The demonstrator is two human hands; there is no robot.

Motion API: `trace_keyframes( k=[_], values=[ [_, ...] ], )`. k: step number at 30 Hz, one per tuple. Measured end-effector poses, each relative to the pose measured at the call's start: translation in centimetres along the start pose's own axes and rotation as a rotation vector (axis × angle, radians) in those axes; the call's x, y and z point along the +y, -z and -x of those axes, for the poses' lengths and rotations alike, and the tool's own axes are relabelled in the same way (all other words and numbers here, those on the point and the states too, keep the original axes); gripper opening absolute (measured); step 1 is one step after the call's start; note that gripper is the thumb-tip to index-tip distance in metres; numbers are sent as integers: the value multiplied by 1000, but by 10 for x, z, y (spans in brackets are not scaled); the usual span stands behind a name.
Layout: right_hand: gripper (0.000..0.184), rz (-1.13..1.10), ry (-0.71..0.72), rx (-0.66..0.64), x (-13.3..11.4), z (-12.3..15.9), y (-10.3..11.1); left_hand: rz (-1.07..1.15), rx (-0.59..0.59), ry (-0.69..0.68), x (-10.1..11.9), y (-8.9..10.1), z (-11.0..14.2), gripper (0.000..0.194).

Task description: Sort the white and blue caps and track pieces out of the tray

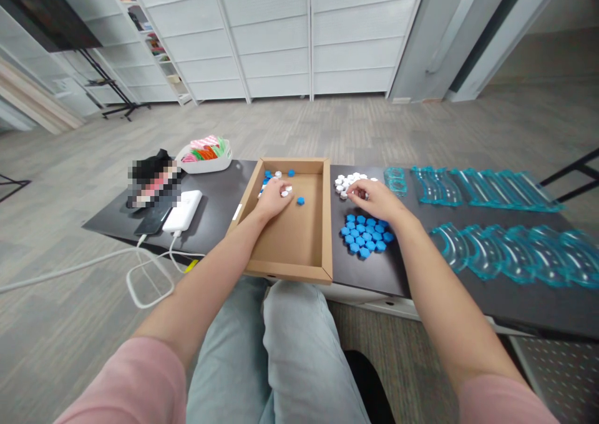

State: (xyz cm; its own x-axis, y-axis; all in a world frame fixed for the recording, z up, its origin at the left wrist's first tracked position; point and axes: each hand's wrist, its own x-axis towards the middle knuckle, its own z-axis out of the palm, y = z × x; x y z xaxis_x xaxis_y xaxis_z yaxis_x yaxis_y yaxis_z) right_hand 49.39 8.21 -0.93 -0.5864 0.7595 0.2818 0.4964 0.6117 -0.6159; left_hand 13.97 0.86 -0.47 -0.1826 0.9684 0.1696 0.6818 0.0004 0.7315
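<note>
L hand (274, 200) dips into cardboard box (290, 240), fingers at white pcs (285, 193); R hand (378, 200) curls at white pile (350, 178) nr far edge of table (219, 193). Blue pile (365, 233) apart, prob. colour-sorted. Grips: can't tell.

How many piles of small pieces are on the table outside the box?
2: a white pile, partly hidden by the right hand, and a blue pile nearer the camera.
</note>
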Motion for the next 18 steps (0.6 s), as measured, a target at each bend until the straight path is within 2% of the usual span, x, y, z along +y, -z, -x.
trace_keyframes(
  k=[4, 7, 10, 12, 15, 18],
  values=[
    [13, 10, 2, 23, 0, 0, 2, 9, -67, -36, 12, -1, 7, 22],
    [15, 28, -8, 18, 1, 1, 3, 27, -128, -58, 21, 8, 6, 32],
    [15, 24, -8, 20, 1, 1, 3, 21, -95, -116, 22, 38, -1, 33],
    [13, 12, -9, 28, 0, 1, 4, -15, 33, -157, 13, 68, -8, 28],
    [12, 3, -21, 37, -4, 1, 5, -78, 246, -121, -15, 110, -12, 30],
    [17, 5, -30, 57, -10, 1, 9, -118, 256, -49, -48, 128, -1, 37]
  ],
)
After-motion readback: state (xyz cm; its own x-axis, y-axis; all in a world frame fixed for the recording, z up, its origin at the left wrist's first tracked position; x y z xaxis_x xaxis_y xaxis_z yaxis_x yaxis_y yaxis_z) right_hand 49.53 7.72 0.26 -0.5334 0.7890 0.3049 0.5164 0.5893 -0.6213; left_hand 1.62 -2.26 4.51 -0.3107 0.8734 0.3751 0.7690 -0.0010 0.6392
